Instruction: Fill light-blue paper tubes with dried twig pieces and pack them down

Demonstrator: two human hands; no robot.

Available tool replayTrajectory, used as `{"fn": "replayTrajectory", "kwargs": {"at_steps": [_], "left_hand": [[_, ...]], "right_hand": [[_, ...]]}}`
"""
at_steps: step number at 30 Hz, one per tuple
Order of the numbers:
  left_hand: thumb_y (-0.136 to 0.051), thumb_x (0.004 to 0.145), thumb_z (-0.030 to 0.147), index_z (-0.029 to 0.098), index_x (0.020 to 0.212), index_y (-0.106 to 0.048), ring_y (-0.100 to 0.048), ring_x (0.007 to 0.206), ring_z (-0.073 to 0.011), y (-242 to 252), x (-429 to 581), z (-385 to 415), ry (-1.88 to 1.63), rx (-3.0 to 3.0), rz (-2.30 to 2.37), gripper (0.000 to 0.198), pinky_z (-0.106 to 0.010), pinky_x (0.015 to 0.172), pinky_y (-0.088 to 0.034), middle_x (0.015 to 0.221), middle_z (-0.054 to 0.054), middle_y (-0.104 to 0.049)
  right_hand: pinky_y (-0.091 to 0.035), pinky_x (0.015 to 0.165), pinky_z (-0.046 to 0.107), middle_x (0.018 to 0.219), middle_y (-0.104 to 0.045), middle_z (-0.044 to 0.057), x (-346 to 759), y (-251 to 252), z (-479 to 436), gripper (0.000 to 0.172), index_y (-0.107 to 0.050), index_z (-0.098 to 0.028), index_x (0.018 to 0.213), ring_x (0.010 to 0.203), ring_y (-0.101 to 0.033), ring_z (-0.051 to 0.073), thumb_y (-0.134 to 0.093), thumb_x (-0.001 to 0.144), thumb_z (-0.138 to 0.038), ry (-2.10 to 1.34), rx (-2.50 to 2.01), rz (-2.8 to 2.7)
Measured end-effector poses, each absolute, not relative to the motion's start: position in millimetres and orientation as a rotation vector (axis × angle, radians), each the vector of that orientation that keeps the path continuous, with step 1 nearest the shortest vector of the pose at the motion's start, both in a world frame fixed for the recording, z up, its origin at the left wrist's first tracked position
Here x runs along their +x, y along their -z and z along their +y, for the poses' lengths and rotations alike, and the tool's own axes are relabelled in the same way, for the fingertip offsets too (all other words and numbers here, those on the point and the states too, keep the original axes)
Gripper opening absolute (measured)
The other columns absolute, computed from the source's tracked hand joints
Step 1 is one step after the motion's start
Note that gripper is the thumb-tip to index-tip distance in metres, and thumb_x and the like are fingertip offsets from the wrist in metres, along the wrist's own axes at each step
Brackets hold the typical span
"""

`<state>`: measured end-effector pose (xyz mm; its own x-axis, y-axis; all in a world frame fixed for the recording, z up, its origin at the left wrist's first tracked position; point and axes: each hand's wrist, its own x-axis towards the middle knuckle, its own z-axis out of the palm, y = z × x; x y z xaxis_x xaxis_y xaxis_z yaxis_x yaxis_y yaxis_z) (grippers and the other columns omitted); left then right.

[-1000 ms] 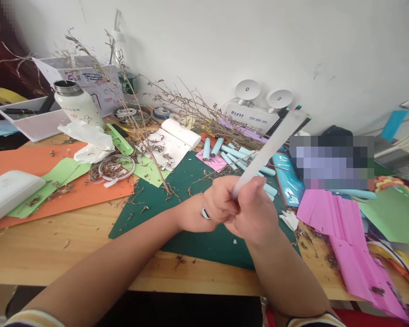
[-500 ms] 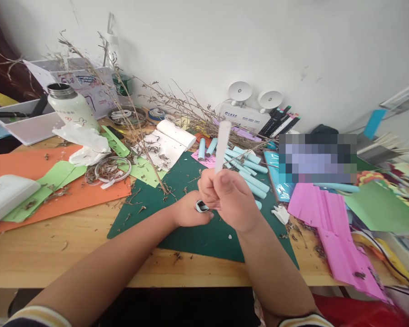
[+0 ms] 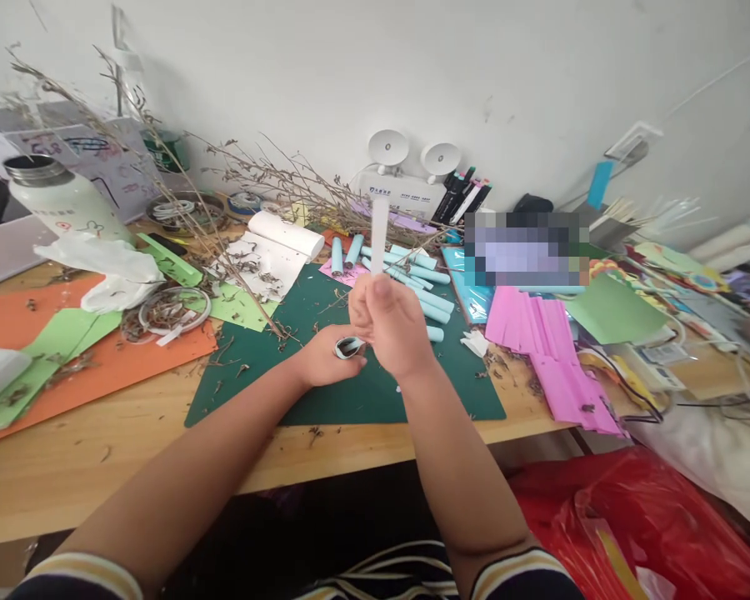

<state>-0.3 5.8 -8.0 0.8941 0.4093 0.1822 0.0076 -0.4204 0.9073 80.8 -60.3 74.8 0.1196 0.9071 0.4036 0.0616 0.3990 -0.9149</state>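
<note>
My left hand (image 3: 322, 357) is closed around a rolled light blue paper tube (image 3: 348, 347), whose open end faces me and shows dark bits inside. In my right hand (image 3: 397, 325), held just beside it, a translucent white stick (image 3: 380, 235) points upward from the closed fist. Both hands are above the green cutting mat (image 3: 275, 392). Behind them lies a group of light blue paper tubes (image 3: 434, 310), some on a pink sheet (image 3: 334, 273). Most of the tube in my left hand is hidden by the fingers.
Dry branches (image 3: 287, 179) stretch across the back. At left stand a white bottle (image 3: 68, 204) and a crumpled white plastic bag (image 3: 118, 271) near orange paper (image 3: 162, 360). Pink crepe paper (image 3: 550, 367) hangs over the right front edge, above a red bag (image 3: 637, 508).
The view has swung to the right, so the table's things sit further left. Both hands keep their holds; the open end of the tube in my left hand shows more fully.
</note>
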Motion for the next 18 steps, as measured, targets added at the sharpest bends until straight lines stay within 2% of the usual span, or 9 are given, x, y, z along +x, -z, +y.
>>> {"fn": "replayTrajectory", "kwargs": {"at_steps": [4, 7, 10, 12, 15, 18], "left_hand": [[-0.051, 0.060, 0.016, 0.014, 0.063, -0.050, -0.051, 0.075, -0.0156, 4.9, 1.4, 1.5, -0.501, 1.937, 0.259, 0.004, -0.025, 0.067, -0.042, 0.066, -0.001, -0.054], [-0.050, 0.060, 0.017, 0.014, 0.061, -0.048, -0.051, 0.072, -0.0143, 5.3, 0.2, 0.4, -0.515, 1.923, 0.262, 0.003, -0.025, 0.066, -0.041, 0.064, 0.000, -0.054], [-0.047, 0.058, 0.016, 0.014, 0.059, -0.045, -0.045, 0.057, -0.0100, 7.0, -2.0, 2.1, -0.526, 1.882, 0.307, 0.004, -0.022, 0.055, -0.038, 0.055, 0.003, -0.047], [-0.046, 0.056, 0.015, 0.014, 0.055, -0.041, -0.039, 0.049, -0.0072, 7.5, -2.8, 3.4, -0.530, 1.855, 0.323, 0.005, -0.020, 0.049, -0.035, 0.050, 0.005, -0.042], [-0.048, 0.055, 0.014, 0.014, 0.054, -0.042, -0.038, 0.047, -0.0067, 7.4, -2.3, 3.6, -0.526, 1.851, 0.311, 0.007, -0.019, 0.046, -0.033, 0.048, 0.006, -0.039], [-0.050, 0.055, 0.012, 0.014, 0.060, -0.047, -0.046, 0.057, -0.0102, 8.0, -0.6, 2.2, -0.536, 1.855, 0.301, 0.006, -0.021, 0.052, -0.038, 0.056, 0.004, -0.047]], "right_hand": [[-0.010, 0.034, 0.020, 0.044, -0.019, -0.008, 70.7, -84.4, -57.4, 0.049, -0.029, -0.019, 0.050, 0.036, -0.014, 0.004, -0.036, 0.070, -0.064, -1.257, -0.877, -1.218], [-0.011, 0.032, 0.020, 0.043, -0.020, -0.008, 58.4, -81.6, -46.4, 0.049, -0.030, -0.020, 0.050, 0.034, -0.015, 0.004, -0.037, 0.069, -0.065, -1.026, -0.774, -1.040], [-0.012, 0.032, 0.020, 0.043, -0.020, -0.008, 61.6, -74.1, -41.7, 0.048, -0.030, -0.020, 0.049, 0.034, -0.017, 0.004, -0.043, 0.069, -0.062, -0.709, -0.719, -0.905], [-0.014, 0.033, 0.020, 0.042, -0.023, -0.008, 72.3, -70.8, -45.3, 0.046, -0.033, -0.019, 0.048, 0.035, -0.020, 0.004, -0.048, 0.067, -0.058, -0.701, -0.753, -1.005], [-0.015, 0.033, 0.019, 0.040, -0.023, -0.008, 87.5, -73.7, -54.0, 0.048, -0.034, -0.018, 0.046, 0.034, -0.020, 0.004, -0.048, 0.067, -0.059, -1.017, -0.792, -1.216], [-0.013, 0.030, 0.017, 0.039, -0.020, -0.009, 85.7, -82.3, -55.0, 0.051, -0.031, -0.018, 0.047, 0.032, -0.015, 0.003, -0.040, 0.069, -0.064, -1.399, -0.768, -1.272]]}}
